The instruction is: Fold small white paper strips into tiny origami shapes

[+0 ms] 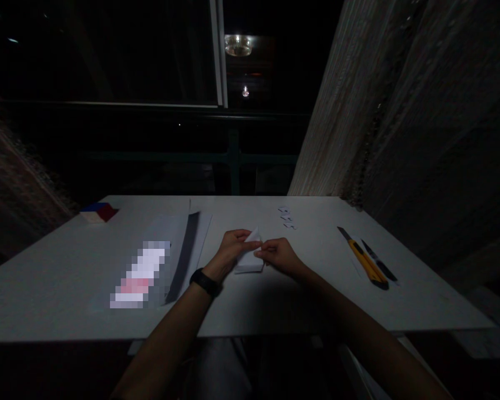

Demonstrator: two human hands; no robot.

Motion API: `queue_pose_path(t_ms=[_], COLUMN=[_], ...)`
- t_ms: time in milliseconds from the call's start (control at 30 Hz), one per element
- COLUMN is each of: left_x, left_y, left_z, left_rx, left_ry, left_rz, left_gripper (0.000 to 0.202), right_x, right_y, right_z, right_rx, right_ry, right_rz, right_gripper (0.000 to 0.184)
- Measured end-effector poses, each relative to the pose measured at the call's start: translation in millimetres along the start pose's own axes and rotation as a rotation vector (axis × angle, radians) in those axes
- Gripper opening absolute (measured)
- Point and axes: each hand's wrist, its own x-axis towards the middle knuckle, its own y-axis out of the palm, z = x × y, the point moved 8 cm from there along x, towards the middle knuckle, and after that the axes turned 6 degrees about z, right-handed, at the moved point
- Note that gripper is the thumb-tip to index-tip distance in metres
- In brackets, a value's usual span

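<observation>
White folded paper (pixel 250 256) pinched by left hand (pixel 231 248) and right hand (pixel 280 256) — mid-table (pixel 275 311), bare surface around.

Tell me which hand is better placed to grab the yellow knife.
Right, probably. The knife lies to the right of both hands, nearest the right hand; the left hand would have to cross over. Both hands pinch the paper.
</observation>
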Motion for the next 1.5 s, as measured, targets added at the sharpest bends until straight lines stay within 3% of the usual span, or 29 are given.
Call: queue_pose_path(t_ms=[733, 900, 1167, 1300, 1500], left_x=[-2.2, -5.6, -4.5, -2.0, -1.5], left_y=[0.4, 6.1, 20.5, 17.8, 13.8], left_z=[-0.1, -5.1, -6.8, 0.5, 4.2], left_rx=[0.007, 0.081, 0.087, 0.117, 0.165], left_ry=[-0.024, -0.021, 0.060, 0.024, 0.002], left_rz=[-0.014, 0.011, 0.142, 0.138, 0.099], left_gripper=[0.039, 0.033, 0.029, 0.032, 0.036], right_x=[0.5, 0.9, -2.7, -3.3, -5.1], right_y=[-3.7, -24.0, -12.6, -14.8, -20.7], right_z=[2.9, 12.8, 23.2, 16.3, 12.1], right_rx=[-0.023, 0.080, 0.184, 0.219, 0.064], right_ry=[-0.048, -0.135, -0.152, -0.150, -0.130], right_rz=[0.076, -0.126, -0.193, -0.252, -0.353], right_gripper=[0.030, 0.033, 0.025, 0.026, 0.026])
